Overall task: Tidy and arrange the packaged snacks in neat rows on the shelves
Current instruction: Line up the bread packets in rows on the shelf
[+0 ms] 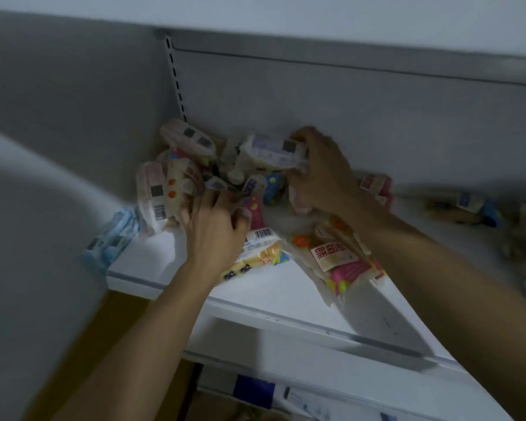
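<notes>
Snack pile (225, 177) blocks corner; shelf (286, 302) front free

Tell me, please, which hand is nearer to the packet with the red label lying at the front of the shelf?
Left, narrowly. The left hand sits just left of the red-label packet; the right hand is farther back, gripping a white packet.

Two bare hands are in among the snacks, the left hand (213, 229) and the right hand (322, 174). One white metal shelf (286, 296) carries the heap, and one more white shelf edge (316, 387) shows below it. The clear plastic snack packets with pink, orange and white printing (343, 262) lie jumbled in the far left corner; about ten can be made out, though blur and overlap make an exact count impossible. One pale blue packet (113, 238) sticks out at the left edge. At the far right lie perhaps two brownish packets (468, 208), too blurred to count surely.
</notes>
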A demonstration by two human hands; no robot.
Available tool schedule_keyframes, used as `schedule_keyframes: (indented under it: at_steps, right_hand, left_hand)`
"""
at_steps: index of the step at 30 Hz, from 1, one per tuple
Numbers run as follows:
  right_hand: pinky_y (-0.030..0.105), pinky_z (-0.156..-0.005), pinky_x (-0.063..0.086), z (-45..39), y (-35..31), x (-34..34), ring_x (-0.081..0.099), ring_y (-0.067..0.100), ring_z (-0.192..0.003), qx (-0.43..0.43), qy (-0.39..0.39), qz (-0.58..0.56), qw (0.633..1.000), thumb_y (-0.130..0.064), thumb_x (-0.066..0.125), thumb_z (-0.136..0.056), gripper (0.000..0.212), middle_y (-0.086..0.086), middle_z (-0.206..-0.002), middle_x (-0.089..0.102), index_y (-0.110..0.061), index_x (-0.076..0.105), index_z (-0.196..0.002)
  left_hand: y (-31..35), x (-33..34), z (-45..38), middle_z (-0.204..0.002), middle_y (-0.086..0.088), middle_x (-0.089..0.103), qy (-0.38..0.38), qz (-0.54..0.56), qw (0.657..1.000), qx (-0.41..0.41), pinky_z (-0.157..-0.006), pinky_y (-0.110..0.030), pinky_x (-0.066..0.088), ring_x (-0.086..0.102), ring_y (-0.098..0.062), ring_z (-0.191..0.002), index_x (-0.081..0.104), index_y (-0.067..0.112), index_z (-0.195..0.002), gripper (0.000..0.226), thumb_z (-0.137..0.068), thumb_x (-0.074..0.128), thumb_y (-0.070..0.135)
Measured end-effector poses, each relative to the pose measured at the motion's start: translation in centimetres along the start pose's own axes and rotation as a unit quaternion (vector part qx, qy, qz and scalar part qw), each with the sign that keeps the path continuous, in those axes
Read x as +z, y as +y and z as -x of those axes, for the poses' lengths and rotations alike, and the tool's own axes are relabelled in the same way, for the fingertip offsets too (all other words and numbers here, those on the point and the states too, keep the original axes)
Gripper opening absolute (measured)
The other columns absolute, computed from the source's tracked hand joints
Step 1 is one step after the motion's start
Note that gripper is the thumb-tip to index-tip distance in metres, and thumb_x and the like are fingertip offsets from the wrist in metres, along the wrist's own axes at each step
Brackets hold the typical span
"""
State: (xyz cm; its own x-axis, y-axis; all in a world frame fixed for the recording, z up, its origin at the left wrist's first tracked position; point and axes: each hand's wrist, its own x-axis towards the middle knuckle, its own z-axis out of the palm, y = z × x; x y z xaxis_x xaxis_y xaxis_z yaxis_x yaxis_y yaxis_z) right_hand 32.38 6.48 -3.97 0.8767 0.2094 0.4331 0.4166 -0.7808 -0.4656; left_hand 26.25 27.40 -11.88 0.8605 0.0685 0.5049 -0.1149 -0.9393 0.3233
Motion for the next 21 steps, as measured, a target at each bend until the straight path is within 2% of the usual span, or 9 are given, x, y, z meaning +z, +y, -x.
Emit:
schedule_keyframes:
  at_steps: [2,4,7,9,11,13,15,17,21]
  right_hand:
    - [0.028,-0.064,0.050,0.5,-0.5,-2.3,0.062,0.021,-0.085,0.050,0.020,-0.080,0.995,-0.015,0.072,-0.081,0.048,0.001,-0.103,0.061,-0.016,0.047,-0.122]
    - [0.017,-0.059,0.048,1.5,-0.6,-3.9,0.062,0.014,-0.080,0.115,-0.020,-0.148,0.982,-0.020,0.074,-0.082,0.041,-0.006,-0.095,0.060,-0.020,0.049,-0.113]
    - [0.031,-0.079,0.056,3.8,0.4,-5.6,0.070,0.019,-0.091,0.193,-0.105,-0.268,0.938,-0.027,0.074,-0.078,0.025,0.003,-0.102,0.070,-0.024,0.064,-0.101]
    - [0.040,-0.087,0.058,5.5,1.3,-7.1,0.074,0.026,-0.097,0.232,-0.160,-0.362,0.889,-0.019,0.073,-0.084,0.030,0.013,-0.110,0.075,-0.017,0.070,-0.114]
    - [0.051,-0.101,0.053,7.1,2.3,-8.8,0.069,0.038,-0.111,0.271,-0.192,-0.416,0.847,-0.021,0.073,-0.086,0.047,0.020,-0.119,0.072,-0.010,0.063,-0.130]
    - [0.058,-0.108,0.045,8.6,3.5,-10.8,0.065,0.041,-0.118,0.299,-0.186,-0.435,0.829,-0.030,0.065,-0.088,0.052,0.022,-0.125,0.069,-0.009,0.058,-0.136]
    - [0.055,-0.099,0.051,10.3,4.5,-12.7,0.066,0.037,-0.115,0.294,-0.161,-0.449,0.828,-0.037,0.060,-0.095,0.051,0.018,-0.126,0.069,-0.011,0.055,-0.139]
    - [0.038,-0.077,0.059,12.2,5.4,-14.3,0.071,0.028,-0.104,0.264,-0.123,-0.437,0.851,-0.031,0.061,-0.097,0.049,0.011,-0.122,0.070,-0.017,0.051,-0.142]
    - [0.017,-0.055,0.049,15.2,6.4,-15.7,0.069,0.000,-0.072,0.230,0.025,-0.308,0.923,-0.004,0.065,-0.097,0.057,0.010,-0.108,0.069,-0.019,0.038,-0.145]
  left_hand:
    - [-0.2,0.5,-1.2,-0.105,-0.012,0.064,0.016,0.020,0.999,0.025,-0.082,-0.043,0.037,0.057,-0.037,-0.102,0.067,0.012,-0.100,0.027,-0.082,0.055,0.028]
    - [-0.2,0.8,-2.1,-0.106,-0.015,0.064,0.041,0.051,0.997,0.047,-0.079,-0.044,0.042,0.059,-0.039,-0.100,0.067,0.007,-0.105,0.030,-0.083,0.056,0.024]
    - [1.6,-0.2,-2.9,-0.133,-0.016,0.058,0.071,0.190,0.976,0.079,-0.099,-0.044,0.049,0.055,-0.033,-0.124,0.054,0.004,-0.137,0.054,-0.090,0.064,0.028]
    - [4.1,-1.5,-2.9,-0.150,-0.002,0.046,0.001,0.363,0.924,0.118,-0.112,-0.031,0.042,0.046,-0.017,-0.140,0.038,0.006,-0.151,0.067,-0.094,0.065,0.027]
    - [6.9,-1.9,-3.1,-0.140,0.023,0.053,-0.095,0.445,0.882,0.121,-0.105,-0.026,0.047,0.053,-0.005,-0.132,0.046,0.016,-0.146,0.057,-0.095,0.060,0.037]
    - [9.6,-1.4,-2.9,-0.108,0.024,0.069,-0.129,0.484,0.862,0.082,-0.087,-0.024,0.052,0.065,0.002,-0.104,0.061,0.026,-0.121,0.035,-0.093,0.057,0.045]
    - [11.9,-0.9,-2.6,-0.096,0.014,0.069,-0.110,0.510,0.852,0.039,-0.079,-0.017,0.050,0.066,0.005,-0.092,0.062,0.022,-0.112,0.027,-0.095,0.059,0.043]
    - [13.9,-0.3,-2.3,-0.097,0.011,0.067,-0.092,0.512,0.854,0.003,-0.074,-0.010,0.048,0.065,0.010,-0.089,0.061,0.014,-0.113,0.023,-0.100,0.060,0.033]
    - [18.5,0.6,-1.2,-0.092,0.000,0.070,-0.070,0.507,0.859,-0.007,-0.070,-0.025,0.054,0.069,-0.002,-0.087,0.060,0.008,-0.106,0.033,-0.102,0.057,0.040]
